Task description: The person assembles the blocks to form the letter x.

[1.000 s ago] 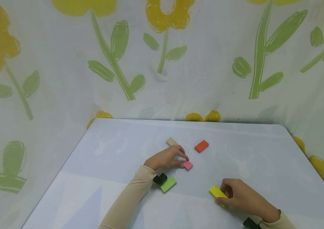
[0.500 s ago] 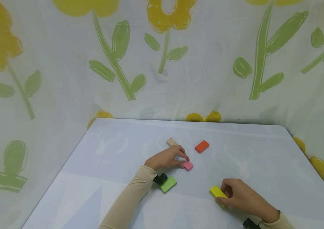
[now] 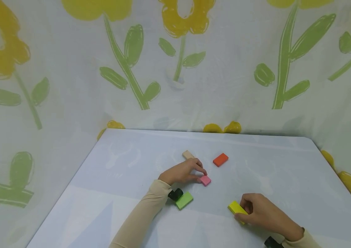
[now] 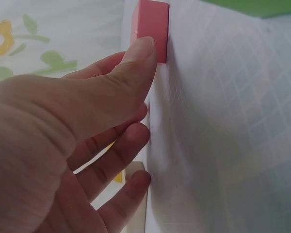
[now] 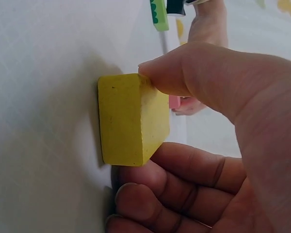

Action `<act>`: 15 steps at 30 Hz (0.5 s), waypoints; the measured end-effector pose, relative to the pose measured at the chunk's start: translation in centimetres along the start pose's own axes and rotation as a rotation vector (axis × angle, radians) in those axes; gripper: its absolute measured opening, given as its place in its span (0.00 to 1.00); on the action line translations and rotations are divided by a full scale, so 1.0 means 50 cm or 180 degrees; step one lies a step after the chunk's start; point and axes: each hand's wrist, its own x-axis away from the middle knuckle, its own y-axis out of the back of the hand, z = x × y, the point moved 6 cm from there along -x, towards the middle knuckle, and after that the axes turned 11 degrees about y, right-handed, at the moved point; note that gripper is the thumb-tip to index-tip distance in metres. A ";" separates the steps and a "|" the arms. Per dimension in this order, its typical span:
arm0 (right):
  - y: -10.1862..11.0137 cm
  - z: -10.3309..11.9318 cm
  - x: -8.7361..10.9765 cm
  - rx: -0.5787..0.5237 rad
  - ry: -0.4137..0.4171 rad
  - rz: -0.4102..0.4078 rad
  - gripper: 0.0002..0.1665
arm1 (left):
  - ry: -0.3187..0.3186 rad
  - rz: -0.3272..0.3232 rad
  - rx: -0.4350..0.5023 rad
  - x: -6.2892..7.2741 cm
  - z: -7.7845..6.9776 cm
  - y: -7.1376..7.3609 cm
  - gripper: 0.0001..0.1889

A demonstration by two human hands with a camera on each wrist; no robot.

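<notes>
Toward eight o'clock, taking the pink block [image 3: 205, 180] as hub and the far edge of the table [image 3: 287, 165] as twelve, a beige sleeve [image 3: 141, 213] slants in from the near side. On its wrist sits a black camera [image 3: 176, 194], which overlaps a green block [image 3: 184, 200] between seven and eight; whether they touch is unclear. The left hand [image 3: 181, 172] lies near ten o'clock, its thumb and forefinger clamped on the pink block, the other fingers apart with their tips close to the surface, probably to brace so light a pinch. At eleven, a wooden block [image 3: 188, 154] lies just behind that hand, partly covered by it. The pink block is gripped at one end, which presumably leaves the rest of it in sight. An orange-red block [image 3: 220, 159] lies flat at one o'clock, apart from both hands; its broad face down likely makes it steady. At four, a yellow block [image 3: 236, 207] is clamped by the right hand [image 3: 262, 213], thumb on one side and fingers on the opposite; holding it by its sides seems to let its underside sit level. It appears to rest on the table, though a slight lift cannot be ruled out.
</notes>
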 end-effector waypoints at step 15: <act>0.003 0.012 -0.023 0.0083 0.0075 0.0005 0.20 | 0.0027 -0.0016 0.0071 0.009 -0.005 0.006 0.16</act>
